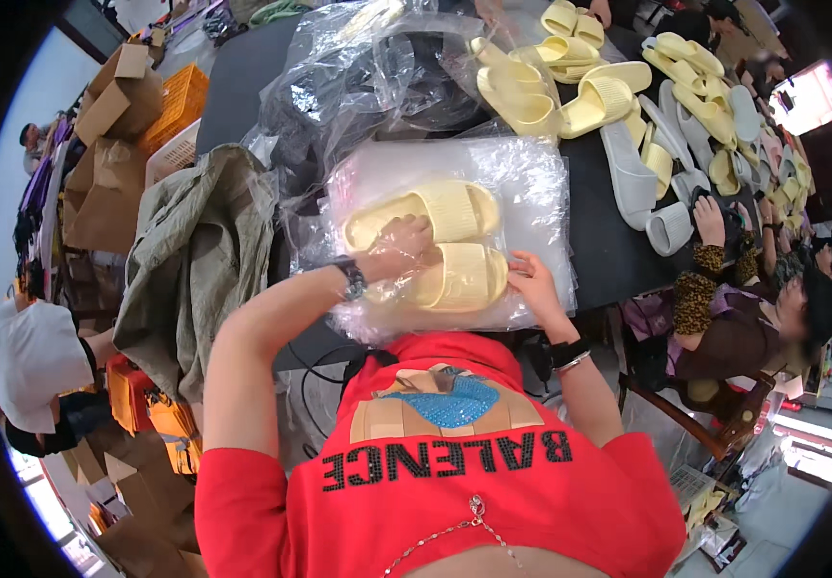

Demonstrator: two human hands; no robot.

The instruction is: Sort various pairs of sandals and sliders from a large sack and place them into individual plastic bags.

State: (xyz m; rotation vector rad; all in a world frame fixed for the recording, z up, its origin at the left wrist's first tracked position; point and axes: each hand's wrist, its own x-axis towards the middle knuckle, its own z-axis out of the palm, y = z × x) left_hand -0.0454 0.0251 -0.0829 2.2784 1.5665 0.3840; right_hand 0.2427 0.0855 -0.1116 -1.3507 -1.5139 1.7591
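Note:
A pair of pale yellow slippers (459, 210) lies side by side in a clear plastic bag (363, 193), on a stack of clear plastic bags (541, 197) in front of me. My left hand (401, 249) is between the two slippers with its fingers curled over their inner edges; plastic glare blurs its fingertips. By the toe end of the nearer slipper (469, 277), my right hand (529, 279) pinches the edge of the plastic bag.
Loose clear plastic (387, 58) is heaped at the table's far side. More yellow slippers (599, 101) and grey slippers (628, 173) spread to the right, near a co-worker's hand (710, 220). An olive jacket (204, 231) hangs at the left beside cardboard boxes (103, 197).

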